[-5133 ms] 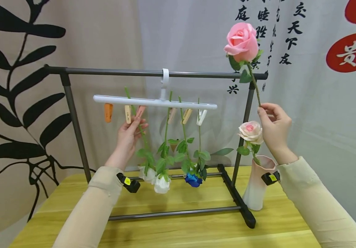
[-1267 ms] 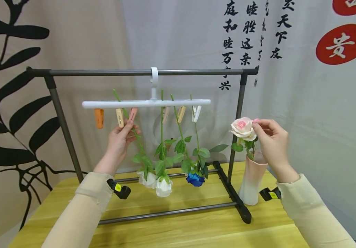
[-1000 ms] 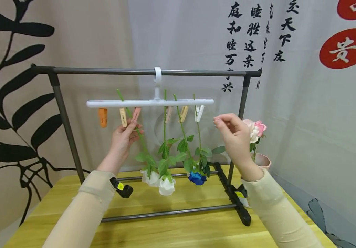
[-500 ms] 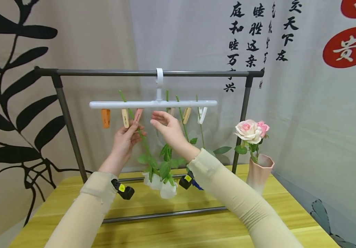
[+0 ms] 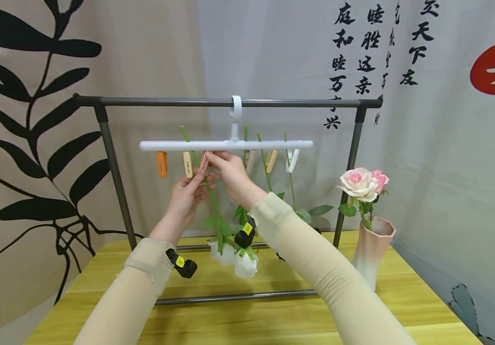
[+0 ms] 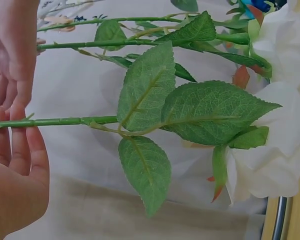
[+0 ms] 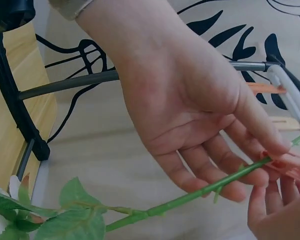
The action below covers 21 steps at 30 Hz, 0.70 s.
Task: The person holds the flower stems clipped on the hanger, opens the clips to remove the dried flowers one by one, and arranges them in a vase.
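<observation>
Under the white hanger (image 5: 269,144), my left hand (image 5: 187,194) pinches the lower end of a pink clothespin (image 5: 204,161). My right hand (image 5: 235,173) has its thumb and fingertips on the same clothespin higher up, just below the bar. Alongside the clothespin runs the green stem (image 6: 60,121) of a white rose (image 6: 277,155) hanging head down; in the left wrist view it crosses my left fingers. The right wrist view has the right thumb (image 7: 270,135) over the stem at the clothespin (image 7: 290,167). Another white rose (image 5: 246,264) hangs beside it.
The hanger hooks over a dark metal rack (image 5: 157,102) on a wooden table (image 5: 213,326). Orange (image 5: 162,164), cream (image 5: 188,164), tan (image 5: 271,161) and white (image 5: 292,160) clothespins hang along it. At right, a pink-white vase (image 5: 370,251) holds a pale rose (image 5: 358,184) and a pink rose (image 5: 380,180).
My right hand lowered the pink rose into the vase, let go, then moved left to the pink clothespin. My left hand stayed at that clothespin throughout.
</observation>
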Each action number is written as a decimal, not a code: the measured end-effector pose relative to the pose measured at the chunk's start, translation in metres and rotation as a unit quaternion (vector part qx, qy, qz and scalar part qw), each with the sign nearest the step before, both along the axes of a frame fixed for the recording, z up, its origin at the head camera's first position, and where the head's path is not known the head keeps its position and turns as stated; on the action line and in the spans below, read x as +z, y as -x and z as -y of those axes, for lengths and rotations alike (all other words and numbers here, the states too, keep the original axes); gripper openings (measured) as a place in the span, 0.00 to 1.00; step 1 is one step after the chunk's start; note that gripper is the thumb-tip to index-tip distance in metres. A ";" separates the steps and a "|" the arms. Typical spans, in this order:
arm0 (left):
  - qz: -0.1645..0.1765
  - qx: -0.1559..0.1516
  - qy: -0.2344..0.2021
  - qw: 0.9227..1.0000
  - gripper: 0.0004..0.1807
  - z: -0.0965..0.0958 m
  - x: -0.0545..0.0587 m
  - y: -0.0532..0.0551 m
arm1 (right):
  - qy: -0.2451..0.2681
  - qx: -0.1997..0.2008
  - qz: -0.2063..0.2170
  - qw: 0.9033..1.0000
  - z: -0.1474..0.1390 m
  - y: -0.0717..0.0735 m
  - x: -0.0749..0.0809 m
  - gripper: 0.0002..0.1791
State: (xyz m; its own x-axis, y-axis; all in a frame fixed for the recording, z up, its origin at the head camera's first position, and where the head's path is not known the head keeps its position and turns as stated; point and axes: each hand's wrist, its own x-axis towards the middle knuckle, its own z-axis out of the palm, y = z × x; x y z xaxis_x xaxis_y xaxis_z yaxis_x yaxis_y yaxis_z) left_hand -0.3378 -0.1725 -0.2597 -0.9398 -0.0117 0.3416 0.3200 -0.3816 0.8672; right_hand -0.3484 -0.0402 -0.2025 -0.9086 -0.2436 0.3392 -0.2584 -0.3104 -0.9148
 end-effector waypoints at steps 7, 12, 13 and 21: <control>-0.005 -0.010 0.001 1.000 0.12 -0.001 -0.001 0.001 | -0.002 -0.001 0.006 1.000 0.000 0.006 -0.005 0.18; -0.011 -0.009 -0.001 1.000 0.10 -0.002 -0.002 0.002 | -0.009 -0.009 -0.006 1.000 0.000 0.008 -0.004 0.19; -0.012 -0.007 -0.002 1.000 0.09 -0.003 -0.003 0.002 | -0.012 -0.015 -0.008 1.000 0.000 0.007 -0.005 0.19; 0.000 0.004 0.005 1.000 0.05 -0.006 -0.015 0.004 | -0.005 -0.048 -0.010 0.999 0.000 0.005 -0.008 0.16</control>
